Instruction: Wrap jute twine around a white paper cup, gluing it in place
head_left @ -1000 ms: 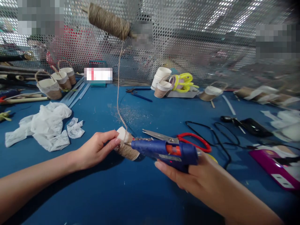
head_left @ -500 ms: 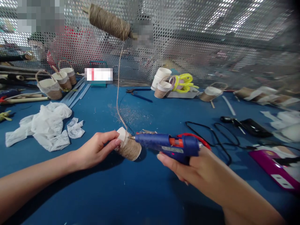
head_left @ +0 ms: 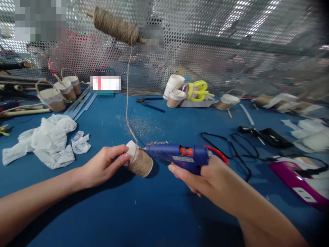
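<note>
Head view: pinching brown-wrapped white paper cup (head_left: 142, 164) in left hand (head_left: 102, 163), gripping blue plastic glue gun (head_left: 164, 152) in right hand (head_left: 205, 176); apparently gluing, probably needing brown twine (head_left: 127, 99) pressed down next.

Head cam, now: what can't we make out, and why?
All in the head view:
Blue plastic glue gun: trigger covered by the right hand.
Pale label on it: text too small.
Red curved handle: remainder hidden behind glue gun and right hand.
Twine-wrapped white cup: white end partly covered by the left hand.
Front of the teal stand: pixelated.
</note>
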`<state>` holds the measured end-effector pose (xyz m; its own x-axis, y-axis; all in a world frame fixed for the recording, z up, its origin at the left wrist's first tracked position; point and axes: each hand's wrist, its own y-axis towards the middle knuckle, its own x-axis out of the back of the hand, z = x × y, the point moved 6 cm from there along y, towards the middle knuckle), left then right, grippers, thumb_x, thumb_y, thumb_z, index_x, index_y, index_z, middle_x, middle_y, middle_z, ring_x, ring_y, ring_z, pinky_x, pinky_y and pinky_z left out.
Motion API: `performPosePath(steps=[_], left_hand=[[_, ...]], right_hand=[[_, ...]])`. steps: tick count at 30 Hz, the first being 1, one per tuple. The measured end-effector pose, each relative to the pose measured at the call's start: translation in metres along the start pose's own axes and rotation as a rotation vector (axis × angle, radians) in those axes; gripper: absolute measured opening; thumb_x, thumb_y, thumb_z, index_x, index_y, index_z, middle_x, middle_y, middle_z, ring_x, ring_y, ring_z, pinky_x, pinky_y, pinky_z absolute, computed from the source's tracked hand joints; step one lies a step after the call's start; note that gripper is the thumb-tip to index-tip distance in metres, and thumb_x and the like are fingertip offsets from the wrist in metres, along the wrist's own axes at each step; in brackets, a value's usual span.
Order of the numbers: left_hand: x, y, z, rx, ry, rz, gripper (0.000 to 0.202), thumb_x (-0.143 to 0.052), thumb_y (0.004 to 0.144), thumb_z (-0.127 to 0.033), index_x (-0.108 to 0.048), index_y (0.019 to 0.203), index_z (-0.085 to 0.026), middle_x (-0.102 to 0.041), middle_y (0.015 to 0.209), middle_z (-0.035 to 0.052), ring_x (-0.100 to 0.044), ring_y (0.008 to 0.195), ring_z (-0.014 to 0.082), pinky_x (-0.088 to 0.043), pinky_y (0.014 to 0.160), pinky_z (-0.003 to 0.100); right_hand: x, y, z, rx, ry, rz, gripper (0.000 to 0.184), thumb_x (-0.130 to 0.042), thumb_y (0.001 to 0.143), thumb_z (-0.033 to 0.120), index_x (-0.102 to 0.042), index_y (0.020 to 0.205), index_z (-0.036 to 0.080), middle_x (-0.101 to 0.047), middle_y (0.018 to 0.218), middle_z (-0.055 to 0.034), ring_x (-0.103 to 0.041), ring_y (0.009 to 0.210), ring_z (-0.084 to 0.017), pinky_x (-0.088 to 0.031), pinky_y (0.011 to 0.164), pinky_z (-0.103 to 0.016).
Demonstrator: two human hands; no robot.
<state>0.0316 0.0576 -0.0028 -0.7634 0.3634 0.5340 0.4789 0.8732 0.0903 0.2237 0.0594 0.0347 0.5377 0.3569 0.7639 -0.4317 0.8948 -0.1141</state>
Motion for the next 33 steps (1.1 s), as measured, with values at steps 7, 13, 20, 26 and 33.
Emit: performPosePath(steps=[7, 13, 20, 26, 33], left_hand=[[0.000, 0.001, 0.003, 0.016, 0.008, 0.000, 0.025, -0.033, 0.090, -0.028, -0.049, 0.075, -0.014, -0.046, 0.066, -0.0024, -0.041, 0.060, 0.0097, -0.036, 0.057, 0.020], [0.000, 0.000, 0.002, 0.022, 0.011, -0.005, 0.026, -0.033, 0.090, -0.029, -0.049, 0.075, -0.014, -0.046, 0.066, -0.0025, -0.041, 0.060, 0.0095, -0.036, 0.057, 0.020], [0.000, 0.001, 0.003, 0.040, 0.052, -0.013, 0.028, -0.032, 0.090, -0.030, -0.049, 0.074, -0.015, -0.042, 0.063, -0.0034, -0.038, 0.058, 0.0097, -0.034, 0.054, 0.020], [0.000, 0.000, 0.003, 0.024, 0.027, -0.006, 0.026, -0.033, 0.090, -0.029, -0.048, 0.074, -0.015, -0.044, 0.065, -0.0031, -0.039, 0.059, 0.0095, -0.035, 0.055, 0.020], [-0.001, 0.000, 0.000, 0.012, -0.019, 0.009, 0.025, -0.034, 0.090, -0.026, -0.048, 0.073, -0.015, -0.048, 0.066, -0.0023, -0.043, 0.060, 0.0092, -0.037, 0.057, 0.019]], right_hand=[[0.001, -0.008, 0.011, 0.066, -0.067, -0.024, 0.029, -0.047, 0.081, 0.043, -0.058, 0.062, 0.024, -0.044, 0.035, 0.0048, -0.049, 0.038, -0.014, -0.040, 0.041, -0.026], [-0.002, -0.011, 0.011, 0.078, -0.112, -0.029, 0.026, -0.050, 0.079, 0.042, -0.064, 0.091, 0.024, -0.064, 0.059, 0.0003, -0.061, 0.059, -0.018, -0.049, 0.060, -0.030], [-0.007, -0.013, 0.013, 0.119, -0.082, -0.038, 0.020, -0.055, 0.076, 0.041, -0.065, 0.085, 0.025, -0.069, 0.083, -0.0029, -0.064, 0.074, -0.021, -0.051, 0.066, -0.031], [-0.002, -0.010, 0.012, 0.092, -0.038, -0.032, 0.021, -0.055, 0.077, 0.041, -0.064, 0.089, 0.026, -0.063, 0.059, 0.0005, -0.060, 0.059, -0.019, -0.049, 0.058, -0.030], [0.003, -0.002, 0.004, 0.068, -0.064, -0.019, 0.031, -0.047, 0.081, 0.044, -0.051, 0.058, 0.023, -0.043, 0.034, 0.0057, -0.045, 0.035, -0.012, -0.039, 0.043, -0.026]])
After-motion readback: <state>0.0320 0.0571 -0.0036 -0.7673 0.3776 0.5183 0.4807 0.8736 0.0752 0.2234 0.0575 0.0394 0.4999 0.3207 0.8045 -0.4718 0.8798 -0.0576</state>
